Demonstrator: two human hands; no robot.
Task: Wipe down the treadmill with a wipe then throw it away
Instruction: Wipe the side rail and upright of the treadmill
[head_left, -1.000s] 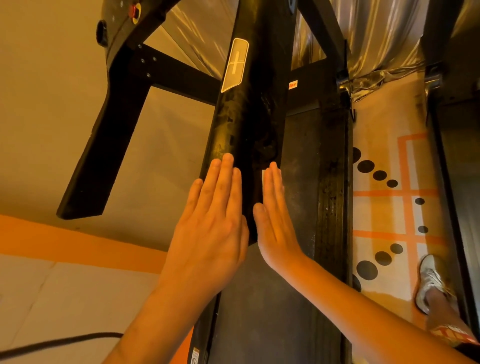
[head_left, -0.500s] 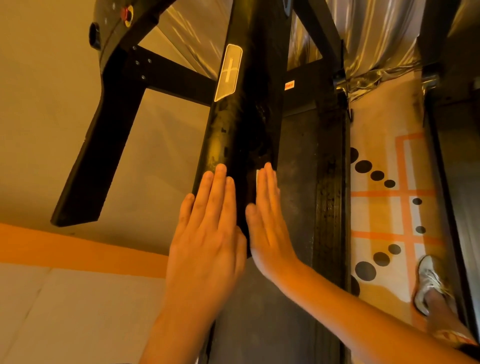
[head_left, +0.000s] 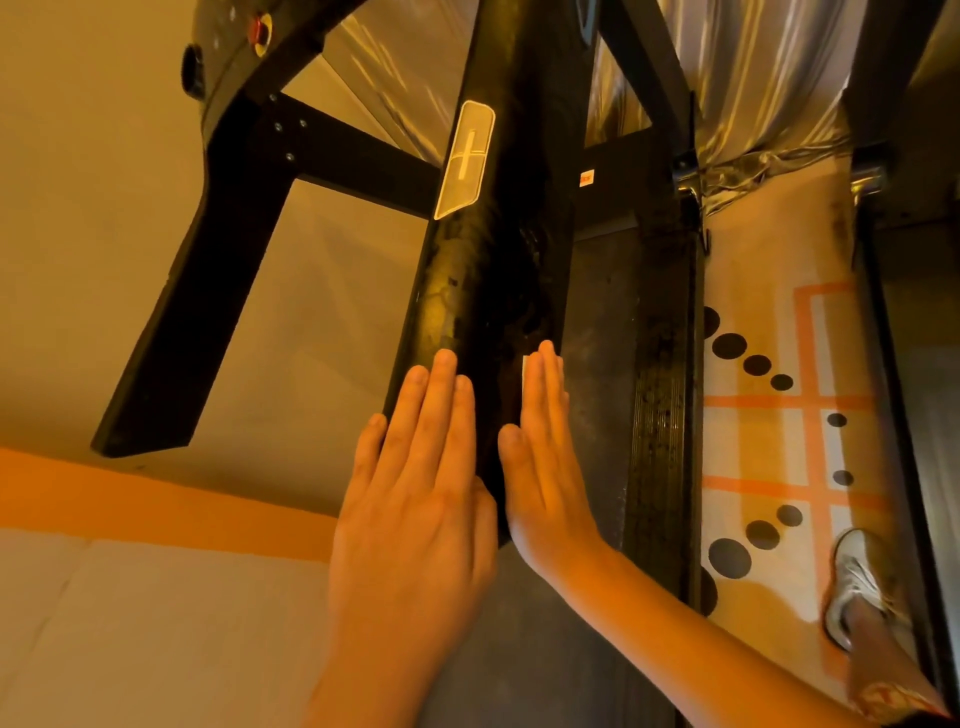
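The treadmill (head_left: 597, 312) is big and black and fills the middle of the view. On its left side there is a lot of open tan floor (head_left: 104, 234) with an orange stripe (head_left: 130, 488) across it. On its right side there is only a thin strip of mat (head_left: 769, 452) with black dots and orange lines, and then the edge of another dark machine (head_left: 924, 364) closes it in. A shiny silver curtain (head_left: 753, 78) hangs at the far end. A thick black bar (head_left: 483, 291) runs up the middle, from the hands to the top of the view. It looks shiny and has smudgy marks on it. Beside the bar on the right are the dark belt and a bumpy side rail (head_left: 660, 415) with a straight edge. A black arm rail (head_left: 197, 291) sticks out over the open floor on the left. The left hand (head_left: 415, 493) lies flat on the left side of the bar, fingers straight and close together. The right hand (head_left: 545, 467) is flat too, fingers straight and together, and it presses the wipe (head_left: 524, 371) against the right side of the bar. The wipe is white and almost all hidden under that hand, so only a thin edge shows by the fingertips. A light shoe (head_left: 852, 587) stands on the mat at the lower right. A pale sticker (head_left: 465, 156) with a plus sign sits higher up the bar.
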